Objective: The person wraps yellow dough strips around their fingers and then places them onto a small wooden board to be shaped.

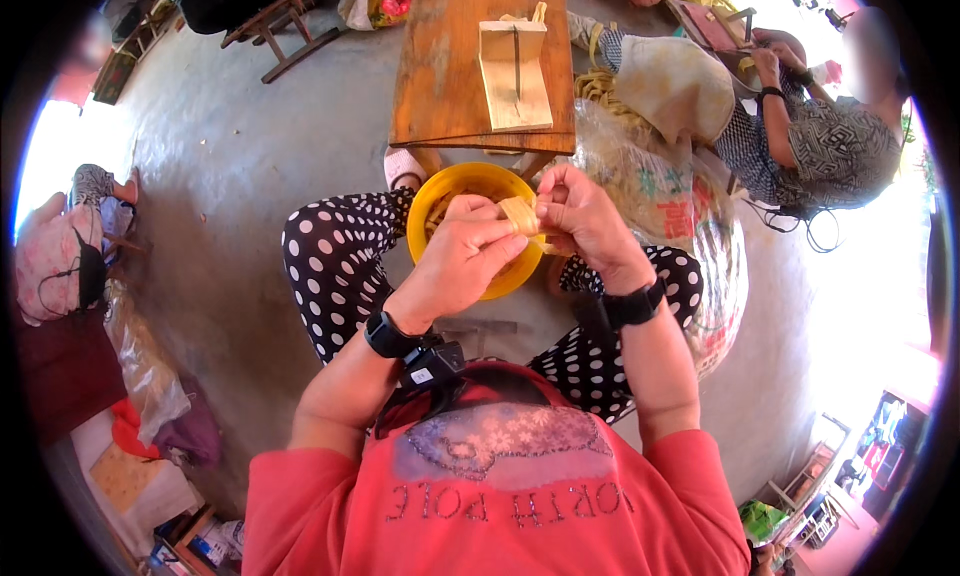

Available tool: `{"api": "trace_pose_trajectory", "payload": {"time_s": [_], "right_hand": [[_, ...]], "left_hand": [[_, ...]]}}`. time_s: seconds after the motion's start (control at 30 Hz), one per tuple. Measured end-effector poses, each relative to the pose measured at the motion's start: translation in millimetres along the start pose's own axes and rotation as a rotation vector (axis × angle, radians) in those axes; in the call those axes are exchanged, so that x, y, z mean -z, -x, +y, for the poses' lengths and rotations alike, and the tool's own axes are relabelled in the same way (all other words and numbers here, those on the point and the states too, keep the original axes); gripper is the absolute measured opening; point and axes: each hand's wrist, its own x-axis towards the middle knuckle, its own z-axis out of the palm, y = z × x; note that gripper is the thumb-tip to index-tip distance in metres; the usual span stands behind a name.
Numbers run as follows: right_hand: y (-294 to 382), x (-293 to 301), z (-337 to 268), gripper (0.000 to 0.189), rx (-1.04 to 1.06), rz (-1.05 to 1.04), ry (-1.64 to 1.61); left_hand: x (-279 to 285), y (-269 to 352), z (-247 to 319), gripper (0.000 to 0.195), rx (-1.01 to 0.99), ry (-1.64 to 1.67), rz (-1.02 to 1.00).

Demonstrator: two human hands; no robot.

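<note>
Between my two hands is a small flat bundle of pale yellow strip (519, 214), which looks wrapped or folded in layers. My left hand (461, 257) grips it from the left, thumb below and fingers above. At its right end, the thumb and fingers of my right hand (592, 219) pinch the strip, and a short loose tail hangs below them. Both hands are held above a yellow plastic basin (417, 234) between my knees. Pale yellow-brown pieces (440, 212) lie in the basin, partly hidden by my left hand.
Ahead stands a wooden table (442, 73) carrying a pale L-shaped wooden block (501, 88) with a dark slot. A large clear plastic sack (679, 193) with red print stands at right, near a seated co-worker (817, 140). Another person (60, 253) sits far left. A wooden stool (281, 39) is upper left.
</note>
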Motion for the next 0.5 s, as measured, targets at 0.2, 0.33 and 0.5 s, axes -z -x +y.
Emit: {"api": "trace_pose_trajectory", "payload": {"time_s": [0.2, 0.33, 0.5], "right_hand": [[-2.3, 5.7, -2.2, 0.004, -0.001, -0.035, 0.175], [2.1, -3.8, -0.3, 0.014, 0.025, -0.039, 0.336], [-3.5, -11.5, 21.3, 0.020, 0.141, 0.136, 0.639]], "left_hand": [[-8.2, -2.7, -5.2, 0.014, -0.054, 0.062, 0.056], [-9.9, -2.7, -13.1, 0.011, -0.066, -0.026, 0.099], [-18.5, -8.6, -13.3, 0.009, -0.144, -0.213, 0.208]]}}
